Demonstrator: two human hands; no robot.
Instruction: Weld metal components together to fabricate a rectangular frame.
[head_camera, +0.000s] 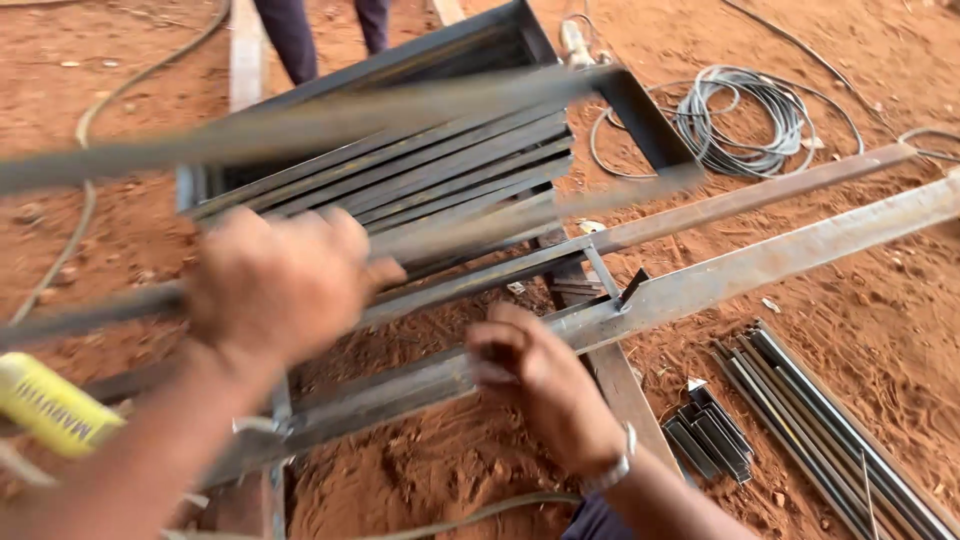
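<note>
My left hand (275, 285) is closed around a long grey metal bar (480, 222) that runs across the frame, blurred by motion. My right hand (545, 385), with a watch on the wrist, rests its fingers on a steel angle rail (720, 275) of a welded frame lying on red soil. A rack of several dark flat bars (450, 170) sits inside the frame behind my hands. Another long bar (300, 125) crosses above the rack, also blurred.
A coil of grey cable (745, 120) lies at the upper right. Cut metal strips (830, 420) and short pieces (710, 435) lie at the lower right. A yellow object (55, 405) is at the left edge. Another person's legs (320, 30) stand at the top.
</note>
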